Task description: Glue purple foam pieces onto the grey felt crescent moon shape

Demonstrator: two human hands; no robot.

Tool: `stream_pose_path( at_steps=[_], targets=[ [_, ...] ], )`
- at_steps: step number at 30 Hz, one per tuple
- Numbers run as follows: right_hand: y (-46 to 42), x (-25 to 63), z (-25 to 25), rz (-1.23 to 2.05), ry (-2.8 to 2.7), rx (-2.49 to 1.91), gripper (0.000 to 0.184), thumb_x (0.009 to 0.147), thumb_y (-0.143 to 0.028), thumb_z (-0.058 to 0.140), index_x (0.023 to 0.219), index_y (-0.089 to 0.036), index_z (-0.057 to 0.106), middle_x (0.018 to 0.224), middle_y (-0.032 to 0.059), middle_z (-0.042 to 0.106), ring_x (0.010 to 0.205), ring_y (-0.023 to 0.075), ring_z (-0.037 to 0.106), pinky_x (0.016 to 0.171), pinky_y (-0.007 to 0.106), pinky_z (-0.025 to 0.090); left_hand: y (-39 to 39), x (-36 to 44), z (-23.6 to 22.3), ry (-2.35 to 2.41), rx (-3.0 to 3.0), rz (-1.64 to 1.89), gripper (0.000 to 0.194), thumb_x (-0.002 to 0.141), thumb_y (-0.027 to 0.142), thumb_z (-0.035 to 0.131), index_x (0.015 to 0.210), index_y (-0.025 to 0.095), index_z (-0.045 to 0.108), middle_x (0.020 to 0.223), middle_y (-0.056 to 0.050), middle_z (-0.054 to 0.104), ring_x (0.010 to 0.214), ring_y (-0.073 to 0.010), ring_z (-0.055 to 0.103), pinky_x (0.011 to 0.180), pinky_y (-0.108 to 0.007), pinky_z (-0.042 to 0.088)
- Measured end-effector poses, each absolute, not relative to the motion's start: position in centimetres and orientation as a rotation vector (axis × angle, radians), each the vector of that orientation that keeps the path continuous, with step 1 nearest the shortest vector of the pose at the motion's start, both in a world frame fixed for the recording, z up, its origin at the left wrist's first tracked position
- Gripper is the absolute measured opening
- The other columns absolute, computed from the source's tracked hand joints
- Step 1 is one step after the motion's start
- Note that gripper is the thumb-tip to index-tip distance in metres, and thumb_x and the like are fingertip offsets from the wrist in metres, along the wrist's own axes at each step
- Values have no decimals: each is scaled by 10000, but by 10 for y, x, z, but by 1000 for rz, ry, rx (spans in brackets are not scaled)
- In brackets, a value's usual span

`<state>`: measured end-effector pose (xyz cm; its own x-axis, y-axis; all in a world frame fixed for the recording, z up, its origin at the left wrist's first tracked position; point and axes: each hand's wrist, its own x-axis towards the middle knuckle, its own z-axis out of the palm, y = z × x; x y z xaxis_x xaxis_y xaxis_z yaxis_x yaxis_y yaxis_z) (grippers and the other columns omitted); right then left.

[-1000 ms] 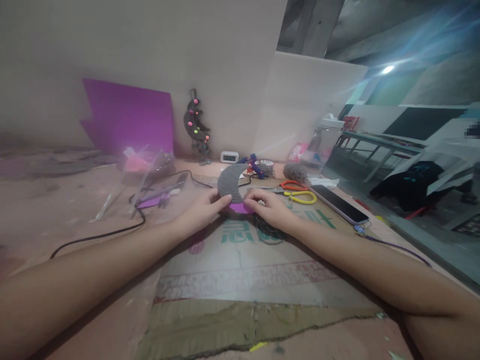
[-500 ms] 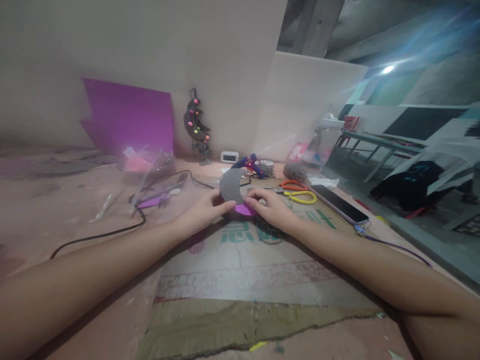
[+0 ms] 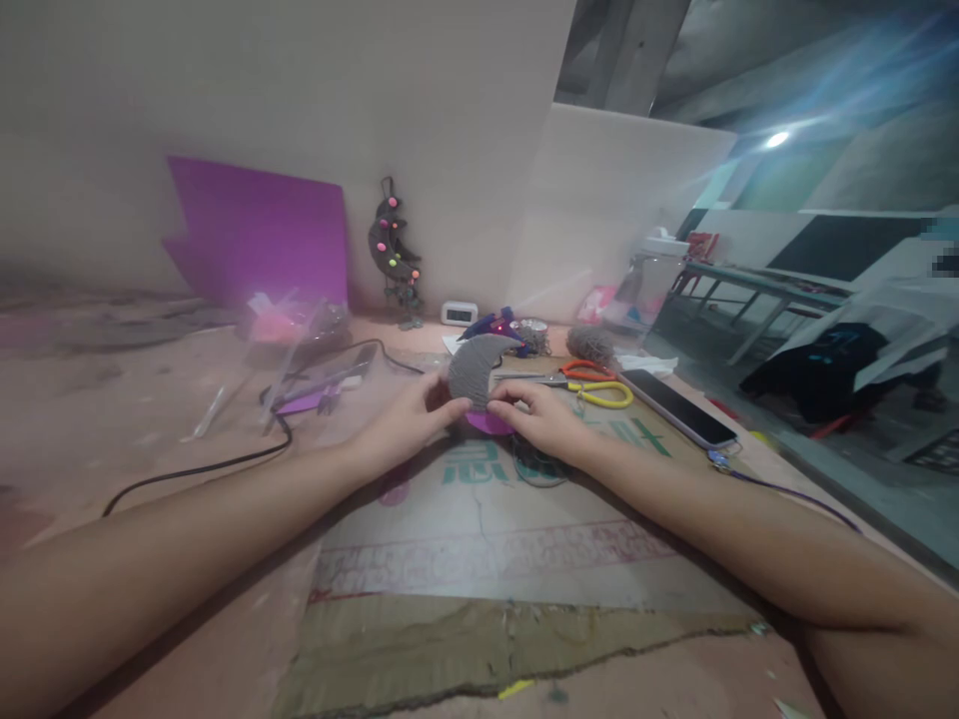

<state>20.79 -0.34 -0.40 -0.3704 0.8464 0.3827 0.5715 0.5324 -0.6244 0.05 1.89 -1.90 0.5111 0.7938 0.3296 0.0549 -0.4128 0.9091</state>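
Observation:
Both my hands meet over a flattened cardboard sheet (image 3: 479, 539) on the table. My left hand (image 3: 409, 419) and my right hand (image 3: 535, 414) pinch a crescent-shaped piece (image 3: 474, 369), its upper part wrapped in grey yarn and its lower tip bare purple (image 3: 483, 423). The crescent stands tilted upright between my fingertips. A dark ring of yarn (image 3: 535, 465) lies under my right wrist. Behind the crescent sits a blue glue gun (image 3: 494, 326) with a red light.
Orange and yellow scissors (image 3: 595, 384) and a phone (image 3: 678, 406) lie to the right. A black cable (image 3: 247, 449) runs left. A purple sheet (image 3: 255, 235), a decorated moon ornament (image 3: 391, 250) and a small clock (image 3: 459, 313) stand by the wall. Plastic wrapping (image 3: 296, 335) lies left.
The crescent has turned in my fingers, its grey tip swinging from upper left to upper right. My hands stay at the same spot.

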Motion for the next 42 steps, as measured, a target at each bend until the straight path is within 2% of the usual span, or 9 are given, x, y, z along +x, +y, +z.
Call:
stream_pose_path(
  at_steps=[7,8,12,14,19,26,32,37,42],
  targets=[
    [-3,209,-3,587,-2066,-1186,222,861,-323,507,723,-162,572,670,-21,522,638,116,454,625,238,349,9,1,-14,731,1879,1104,750,809,302,647,1437,204,249,1083,-79,649,865,-167,627,773,-302,511],
    [-3,209,-4,579,-2074,-1186,226,864,-324,505,723,-160,572,670,-22,519,642,115,454,628,237,347,8,0,-14,752,1933,1100,737,813,304,640,1441,208,266,1102,-80,649,853,-165,629,778,-309,513],
    [-1,211,-6,564,-2101,-1171,227,873,-322,496,735,-159,574,676,-23,517,648,113,456,640,232,350,6,-3,-13,880,2141,1006,453,852,345,581,1276,190,547,1154,-77,662,939,-194,635,865,-340,501],
    [0,212,-7,569,-2102,-1164,228,876,-322,492,736,-161,572,675,-24,518,639,111,454,642,231,352,6,-4,-13,914,2188,983,399,872,358,548,1240,209,592,1173,-60,671,989,-203,634,900,-345,493],
    [0,212,-7,586,-2084,-1158,223,872,-322,492,737,-162,570,668,-23,515,626,109,448,626,228,350,6,-7,-13,914,2214,995,391,895,369,510,1244,222,605,1231,-45,659,1086,-210,617,994,-356,447],
    [-2,210,-6,598,-2076,-1164,219,870,-317,495,737,-161,572,653,-30,499,605,102,432,604,224,344,6,-6,-13,919,2190,996,384,895,374,509,1225,210,617,1220,-45,664,1086,-209,614,1002,-349,434],
    [-4,211,-5,603,-2083,-1193,247,886,-337,488,727,-165,566,616,-40,474,583,98,421,594,224,340,6,-5,-12,908,2136,967,397,925,411,430,1211,198,605,1086,-55,691,955,-201,640,878,-328,484],
    [-5,208,-3,523,-2132,-1220,242,881,-318,495,725,-159,589,674,-17,542,652,115,481,621,228,358,10,-3,-18,866,2114,943,409,843,379,577,1196,174,552,1068,-65,650,870,-181,618,780,-303,497],
    [-6,206,-4,465,-2173,-1184,203,874,-289,505,774,-157,622,740,8,604,717,134,530,678,236,392,13,0,-22,826,2043,1017,399,814,277,601,1189,170,515,1045,-67,614,827,-159,585,759,-294,484]
  ],
)
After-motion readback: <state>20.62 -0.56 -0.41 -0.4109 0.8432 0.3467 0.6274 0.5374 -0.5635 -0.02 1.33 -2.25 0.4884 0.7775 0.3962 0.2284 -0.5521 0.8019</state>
